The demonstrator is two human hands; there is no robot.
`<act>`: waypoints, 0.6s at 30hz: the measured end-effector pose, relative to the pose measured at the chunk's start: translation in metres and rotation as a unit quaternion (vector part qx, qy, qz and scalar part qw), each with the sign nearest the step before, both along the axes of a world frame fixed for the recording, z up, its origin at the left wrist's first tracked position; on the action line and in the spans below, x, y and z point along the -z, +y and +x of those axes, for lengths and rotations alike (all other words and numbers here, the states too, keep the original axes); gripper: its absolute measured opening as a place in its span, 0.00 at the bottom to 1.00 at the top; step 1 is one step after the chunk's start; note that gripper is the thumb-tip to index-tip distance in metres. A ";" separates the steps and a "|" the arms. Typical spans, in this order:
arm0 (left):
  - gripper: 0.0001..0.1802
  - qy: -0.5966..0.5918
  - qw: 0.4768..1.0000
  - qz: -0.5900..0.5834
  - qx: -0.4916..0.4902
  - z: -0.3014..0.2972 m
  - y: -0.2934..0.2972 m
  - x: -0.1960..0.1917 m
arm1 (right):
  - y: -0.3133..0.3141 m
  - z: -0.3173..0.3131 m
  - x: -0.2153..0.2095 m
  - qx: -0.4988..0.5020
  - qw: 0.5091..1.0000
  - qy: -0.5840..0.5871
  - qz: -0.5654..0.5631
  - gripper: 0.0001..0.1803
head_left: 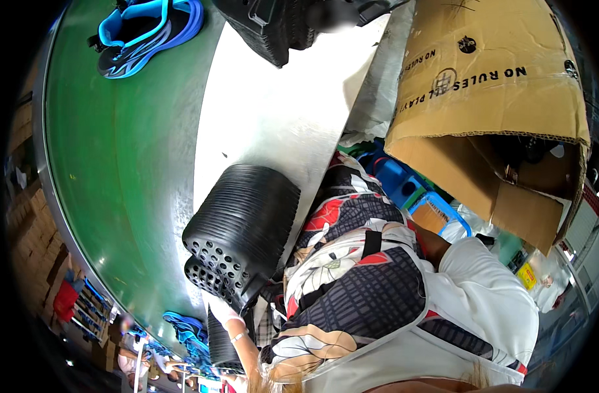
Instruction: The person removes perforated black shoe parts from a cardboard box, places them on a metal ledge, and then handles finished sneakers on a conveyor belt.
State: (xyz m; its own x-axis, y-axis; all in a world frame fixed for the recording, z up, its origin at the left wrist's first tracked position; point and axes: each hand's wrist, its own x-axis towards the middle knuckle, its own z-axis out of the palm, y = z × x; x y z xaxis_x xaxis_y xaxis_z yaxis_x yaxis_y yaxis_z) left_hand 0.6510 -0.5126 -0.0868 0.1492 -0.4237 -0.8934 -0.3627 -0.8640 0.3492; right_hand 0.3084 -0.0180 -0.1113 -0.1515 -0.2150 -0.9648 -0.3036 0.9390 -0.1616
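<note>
1. Have left hand (222, 310) just beside a black ribbed container's (250, 209) perforated end; cannot tell whether its fingers grasp it or stay released.
2. See that container on the table's (129, 164) pale strip (267, 118), along the right edge.
3. Cannot tell what out-of-view right hand's fingers do.
4. See a blue-and-black shoe (160, 46) near the table's upper-left edge.

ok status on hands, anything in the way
Left hand beside perforated, ribbed black stack, contact unclear. Right hand unseen. Stack, on smooth silvery ledge, partly hides left one.

I see a green belt (135, 150) running beside the pale metal surface (267, 111), and a rack (91, 313) standing beyond the belt.
</note>
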 end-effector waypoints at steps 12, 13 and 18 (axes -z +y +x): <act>0.22 -0.189 0.756 -0.222 0.586 -0.125 0.003 0.029 | -0.090 -0.020 0.044 0.077 0.997 0.006 -0.013 0.20; 0.21 -0.199 0.748 -0.230 0.590 -0.128 0.006 0.027 | -0.095 -0.023 0.045 0.078 0.997 0.006 -0.014 0.20; 0.19 -0.210 0.730 -0.277 0.589 -0.128 -0.001 0.028 | -0.135 -0.006 0.066 0.116 0.993 0.010 -0.027 0.20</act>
State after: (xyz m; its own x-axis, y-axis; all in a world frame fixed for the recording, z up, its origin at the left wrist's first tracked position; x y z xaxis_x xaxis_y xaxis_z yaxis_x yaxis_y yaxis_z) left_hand 0.5229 -0.5132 -0.1150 -0.3991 -0.7568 -0.5176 -0.9150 0.3655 0.1710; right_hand 0.3028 -0.1529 -0.1771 -0.2228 -0.2241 -0.9488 -0.0835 0.9740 -0.2105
